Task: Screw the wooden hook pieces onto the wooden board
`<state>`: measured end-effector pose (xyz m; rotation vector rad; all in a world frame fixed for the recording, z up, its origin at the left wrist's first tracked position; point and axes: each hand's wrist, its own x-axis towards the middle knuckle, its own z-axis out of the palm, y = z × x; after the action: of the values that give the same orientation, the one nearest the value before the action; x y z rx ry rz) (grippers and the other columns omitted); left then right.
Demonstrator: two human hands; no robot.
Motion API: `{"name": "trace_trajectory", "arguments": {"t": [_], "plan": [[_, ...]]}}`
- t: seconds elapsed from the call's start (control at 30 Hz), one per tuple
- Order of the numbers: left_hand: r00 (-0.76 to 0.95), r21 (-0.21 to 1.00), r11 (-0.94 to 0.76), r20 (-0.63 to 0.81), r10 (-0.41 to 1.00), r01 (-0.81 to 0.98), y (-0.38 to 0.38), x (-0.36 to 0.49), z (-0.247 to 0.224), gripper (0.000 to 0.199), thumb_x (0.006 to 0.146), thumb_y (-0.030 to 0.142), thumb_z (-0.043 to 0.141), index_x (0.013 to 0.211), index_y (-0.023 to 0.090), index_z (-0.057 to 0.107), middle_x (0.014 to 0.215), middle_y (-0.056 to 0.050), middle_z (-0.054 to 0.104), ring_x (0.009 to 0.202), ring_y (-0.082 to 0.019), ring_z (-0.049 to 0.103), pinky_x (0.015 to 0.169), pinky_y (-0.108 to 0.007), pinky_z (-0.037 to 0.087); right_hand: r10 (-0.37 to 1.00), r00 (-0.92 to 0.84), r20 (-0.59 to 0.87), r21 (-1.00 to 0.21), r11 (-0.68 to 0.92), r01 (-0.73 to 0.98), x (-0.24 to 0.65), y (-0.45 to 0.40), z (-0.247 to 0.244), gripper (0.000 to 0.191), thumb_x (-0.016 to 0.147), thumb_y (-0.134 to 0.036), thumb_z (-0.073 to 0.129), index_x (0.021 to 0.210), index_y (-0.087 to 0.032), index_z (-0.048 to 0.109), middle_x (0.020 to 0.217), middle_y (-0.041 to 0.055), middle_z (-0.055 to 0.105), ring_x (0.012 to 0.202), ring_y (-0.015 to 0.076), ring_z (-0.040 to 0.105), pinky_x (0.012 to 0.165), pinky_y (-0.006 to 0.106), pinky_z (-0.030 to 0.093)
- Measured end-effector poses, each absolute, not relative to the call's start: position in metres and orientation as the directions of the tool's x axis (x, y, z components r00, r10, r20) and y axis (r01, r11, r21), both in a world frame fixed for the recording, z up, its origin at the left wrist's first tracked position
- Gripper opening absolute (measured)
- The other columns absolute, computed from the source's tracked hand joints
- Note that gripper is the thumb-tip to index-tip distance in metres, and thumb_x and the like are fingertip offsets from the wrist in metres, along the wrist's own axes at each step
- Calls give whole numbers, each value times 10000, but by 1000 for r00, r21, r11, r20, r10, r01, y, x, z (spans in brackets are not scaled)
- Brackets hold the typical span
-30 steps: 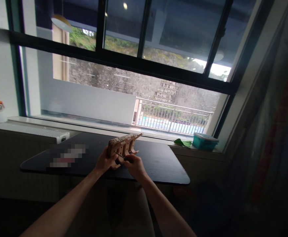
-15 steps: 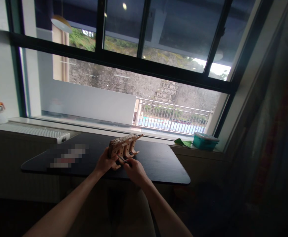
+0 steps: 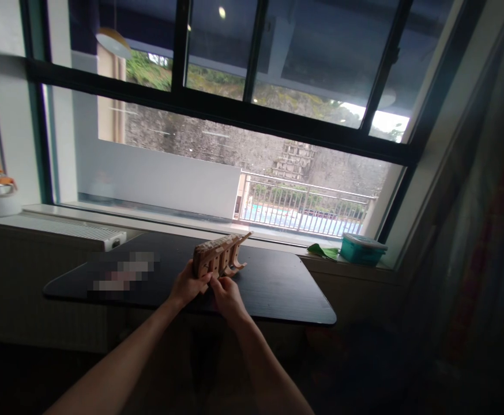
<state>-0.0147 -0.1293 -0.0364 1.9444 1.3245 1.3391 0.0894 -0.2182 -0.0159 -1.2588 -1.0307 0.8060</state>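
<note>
Above the near part of the dark table, a wooden piece (image 3: 217, 253) is tilted up, with a rough pale top and several curved, hook-like arms along its side. My left hand (image 3: 190, 283) grips its near left end, thumb lying across the front. Close beside that thumb, my right hand (image 3: 228, 294) is closed at the piece's lower edge. The thin dark rod-like tool seen in it half a second ago is now mostly hidden by the fingers, and its tip cannot be made out.
The black table (image 3: 278, 288) has rounded corners. On its left lies a blurred-out item (image 3: 124, 274). A teal lidded box (image 3: 362, 249) and a green leaf-shaped thing (image 3: 323, 251) rest on the windowsill. At left stands a white radiator (image 3: 79, 227) below the window.
My right hand has moved left and slightly up, close against my left thumb. The rod, earlier visible between hand and wooden piece, is now largely out of sight. The view has shifted slightly.
</note>
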Motion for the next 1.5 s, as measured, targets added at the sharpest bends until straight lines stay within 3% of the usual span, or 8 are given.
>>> {"name": "trace_trajectory", "arguments": {"t": [0.13, 0.37, 0.63, 0.9, 1.0, 1.27, 1.5], "plan": [[70, 743, -417, 451, 890, 524, -135, -15, -30, 364, 669, 414, 646, 949, 207, 538, 821, -52, 712, 791, -267, 685, 606, -287, 487, 902, 432, 18, -964, 130, -231, 93, -212, -9, 159, 804, -285, 555, 704, -164, 528, 488, -39, 528, 386, 105, 499, 348, 187, 366], [101, 713, -414, 438, 893, 566, -143, -18, -22, 359, 689, 395, 602, 979, 198, 520, 869, -72, 716, 837, -284, 689, 632, -292, 486, 819, 574, -15, -911, 226, -346, 110, -195, 6, 87, 855, -208, 506, 781, -163, 519, 580, -14, 607, 513, 127, 619, 508, 219, 523], [101, 670, -382, 419, 902, 637, -140, -16, -22, 328, 704, 359, 585, 975, 189, 512, 831, -76, 710, 857, -296, 688, 610, -277, 469, 838, 539, -84, -880, 192, -435, 94, -183, 5, 112, 838, -188, 515, 728, -173, 523, 551, 21, 638, 494, 182, 646, 463, 264, 531], [111, 687, -401, 426, 898, 606, -142, -15, -22, 312, 727, 382, 583, 974, 211, 499, 875, -59, 706, 870, -271, 684, 647, -278, 474, 770, 633, -83, -861, 263, -434, 116, -184, 4, 102, 871, -201, 443, 794, -178, 506, 562, -5, 624, 548, 151, 658, 551, 237, 556], [112, 685, -379, 401, 909, 623, -139, -17, -22, 322, 711, 359, 600, 975, 207, 495, 851, -54, 705, 878, -282, 684, 618, -270, 471, 805, 589, -74, -870, 236, -432, 97, -177, 1, 46, 821, -208, 531, 786, -179, 521, 561, -8, 621, 511, 174, 649, 494, 266, 552], [89, 675, -405, 451, 888, 617, -139, -16, -26, 305, 725, 394, 579, 955, 208, 506, 814, -56, 705, 802, -279, 687, 598, -285, 465, 853, 518, -59, -896, 183, -403, 106, -194, -5, 135, 877, -273, 467, 770, -194, 488, 669, 45, 662, 637, 190, 690, 569, 266, 564], [123, 698, -440, 456, 881, 566, -132, -18, -32, 303, 698, 379, 609, 915, 204, 489, 762, -46, 691, 801, -276, 685, 598, -284, 468, 880, 472, -49, -904, 163, -396, 80, -189, -3, 65, 862, -257, 470, 865, -196, 493, 710, 20, 644, 583, 162, 662, 542, 260, 543]]}}
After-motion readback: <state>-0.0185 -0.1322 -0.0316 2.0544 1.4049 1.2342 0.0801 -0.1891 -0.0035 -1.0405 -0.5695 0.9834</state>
